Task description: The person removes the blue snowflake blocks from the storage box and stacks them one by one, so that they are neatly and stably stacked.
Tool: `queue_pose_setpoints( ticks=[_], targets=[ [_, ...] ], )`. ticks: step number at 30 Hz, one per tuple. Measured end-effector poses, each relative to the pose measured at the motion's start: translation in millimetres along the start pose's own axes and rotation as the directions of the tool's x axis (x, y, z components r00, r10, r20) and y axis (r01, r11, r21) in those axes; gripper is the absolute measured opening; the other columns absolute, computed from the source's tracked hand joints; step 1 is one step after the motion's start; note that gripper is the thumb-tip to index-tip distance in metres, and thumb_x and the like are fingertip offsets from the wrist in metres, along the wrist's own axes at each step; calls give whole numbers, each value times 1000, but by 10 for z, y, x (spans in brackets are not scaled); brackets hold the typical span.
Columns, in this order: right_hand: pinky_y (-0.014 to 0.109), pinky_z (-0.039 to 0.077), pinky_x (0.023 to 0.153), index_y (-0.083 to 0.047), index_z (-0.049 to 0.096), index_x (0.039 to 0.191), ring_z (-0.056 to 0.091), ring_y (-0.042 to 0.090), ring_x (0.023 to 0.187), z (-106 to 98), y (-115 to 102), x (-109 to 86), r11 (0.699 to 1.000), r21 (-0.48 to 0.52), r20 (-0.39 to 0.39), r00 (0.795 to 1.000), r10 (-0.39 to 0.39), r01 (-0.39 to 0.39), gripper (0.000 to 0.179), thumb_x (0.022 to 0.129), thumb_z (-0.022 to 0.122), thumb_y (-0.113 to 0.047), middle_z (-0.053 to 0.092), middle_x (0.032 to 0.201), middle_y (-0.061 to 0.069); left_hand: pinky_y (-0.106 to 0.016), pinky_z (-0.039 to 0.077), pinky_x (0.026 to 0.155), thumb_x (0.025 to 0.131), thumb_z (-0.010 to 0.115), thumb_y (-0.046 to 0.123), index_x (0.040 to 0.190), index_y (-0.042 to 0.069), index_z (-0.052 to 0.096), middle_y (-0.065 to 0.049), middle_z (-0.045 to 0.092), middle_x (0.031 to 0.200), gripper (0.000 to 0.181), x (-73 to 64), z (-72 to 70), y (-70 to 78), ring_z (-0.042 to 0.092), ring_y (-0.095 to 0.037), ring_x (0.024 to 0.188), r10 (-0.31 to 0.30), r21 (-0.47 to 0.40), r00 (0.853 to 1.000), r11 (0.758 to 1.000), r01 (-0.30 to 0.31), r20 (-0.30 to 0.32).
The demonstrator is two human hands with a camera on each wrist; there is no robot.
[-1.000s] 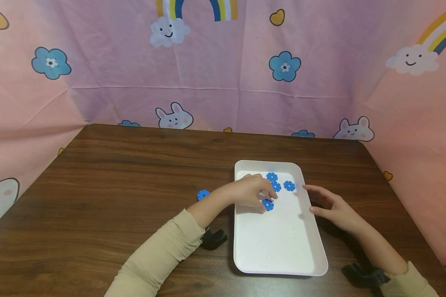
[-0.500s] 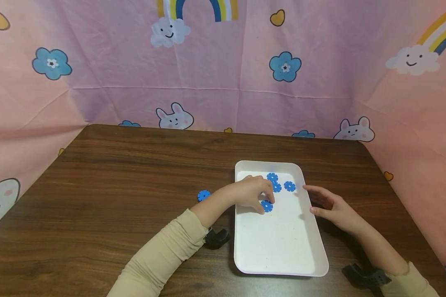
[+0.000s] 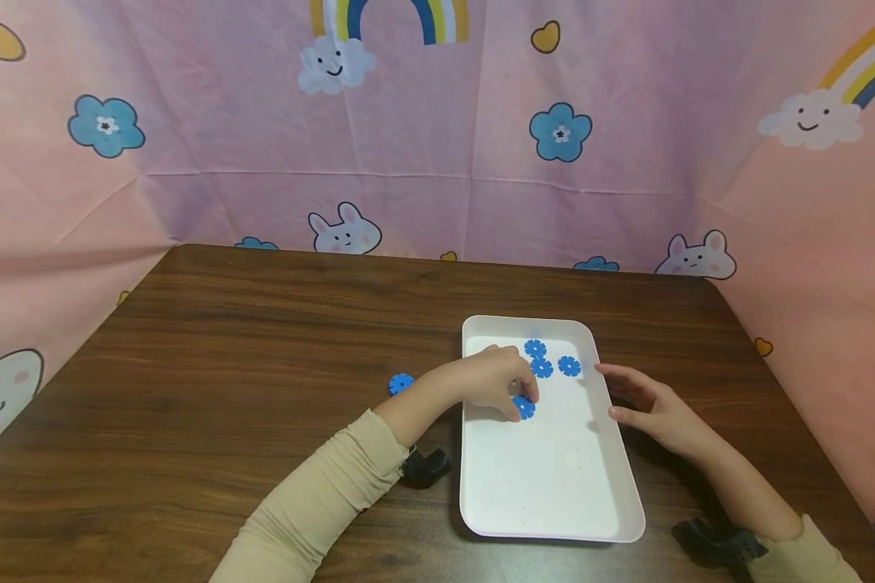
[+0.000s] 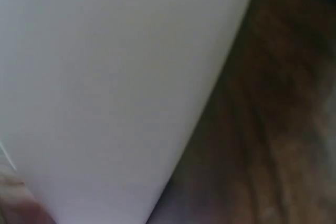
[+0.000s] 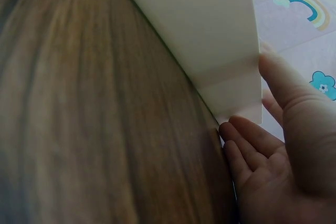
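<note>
In the head view, my left hand (image 3: 497,379) reaches into the white tray (image 3: 550,486). Its thumb and curled index finger pinch the edge of a blue notched snowflake disc (image 3: 527,408), partly hidden by the fingers. Farther back in the tray lie more blue snowflake discs: one (image 3: 535,348), a second touching it (image 3: 542,368), and a third (image 3: 569,366) apart to the right. My right hand (image 3: 659,413) rests against the tray's right wall with loosely extended fingers. In the right wrist view its thumb (image 5: 286,80) is at the rim, its other fingers low beside the outer wall.
One blue snowflake disc (image 3: 400,384) lies on the brown wooden table (image 3: 262,340), left of the tray, partly behind the left forearm. A printed pink cloth (image 3: 423,146) hangs behind and beside the table. Only the tray's blurred wall (image 4: 121,87) and table show in the left wrist view.
My left thumb and index finger have drawn in around the near disc, which has shifted slightly toward me. My right hand and the tray hold their places.
</note>
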State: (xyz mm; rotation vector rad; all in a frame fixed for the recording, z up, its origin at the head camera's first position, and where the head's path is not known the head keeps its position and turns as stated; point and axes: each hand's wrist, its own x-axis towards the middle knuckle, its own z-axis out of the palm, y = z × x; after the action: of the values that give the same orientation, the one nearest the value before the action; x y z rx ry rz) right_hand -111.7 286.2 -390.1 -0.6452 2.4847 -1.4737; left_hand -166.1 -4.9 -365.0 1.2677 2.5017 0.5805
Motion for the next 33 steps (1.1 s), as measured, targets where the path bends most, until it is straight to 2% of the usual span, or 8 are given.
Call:
queue_pose_setpoints(
  ticks=[7,11,16,19,23,29,33],
  targets=[
    [51,43,91,-5,40,142,45,44,123,-4,3,-8,1000,-15,-6,1000,3,-3,57,91,65,-8,41,143,20,-24,37,82,76,80,18,99,19,77,17,65,86,24,0,-9,-7,48,-6,88,31,-22,999,999,-31,-8],
    [50,44,91,-5,40,142,47,40,123,-12,24,-9,1000,-15,-7,1000,1,-1,57,91,65,-8,41,142,20,-21,39,79,75,81,17,100,15,77,14,67,88,26,4,-15,-39,48,-7,89,80,-63,996,995,-82,-35],
    [45,45,91,-6,40,142,50,27,122,-17,47,-16,1000,-13,-4,1000,11,-11,57,91,65,-9,42,142,18,-20,40,77,74,81,13,100,10,76,10,68,90,27,-12,-36,-74,48,-10,90,159,-136,985,976,-168,-72],
    [46,45,92,-6,41,142,49,27,123,-11,58,-16,1000,-7,-1,1000,18,-18,58,91,65,-10,42,143,18,-21,40,78,74,81,13,101,10,75,9,68,93,28,-43,-61,-82,48,-12,91,184,-157,979,968,-195,-85],
    [50,44,92,-6,41,142,48,34,123,-3,59,-6,1000,-11,-2,1000,13,-13,57,91,65,-10,42,142,18,-22,40,79,75,80,14,103,11,75,9,68,98,29,-111,-120,-75,47,-13,95,177,-161,979,968,-191,-101],
    [51,43,92,-6,41,142,48,34,123,-10,50,5,1000,-12,-6,1000,11,-11,57,90,66,-10,43,142,16,-25,39,85,76,81,15,106,11,74,6,66,106,31,-244,-230,-40,46,-11,102,148,-150,980,974,-167,-133],
    [52,43,92,-5,41,142,47,35,123,-17,48,1,1000,-2,-1,1000,8,-8,57,91,65,-10,42,143,16,-33,43,86,75,79,10,105,10,74,4,64,106,30,-348,-285,-18,45,-13,101,140,-175,977,970,-167,-159]
  ],
)
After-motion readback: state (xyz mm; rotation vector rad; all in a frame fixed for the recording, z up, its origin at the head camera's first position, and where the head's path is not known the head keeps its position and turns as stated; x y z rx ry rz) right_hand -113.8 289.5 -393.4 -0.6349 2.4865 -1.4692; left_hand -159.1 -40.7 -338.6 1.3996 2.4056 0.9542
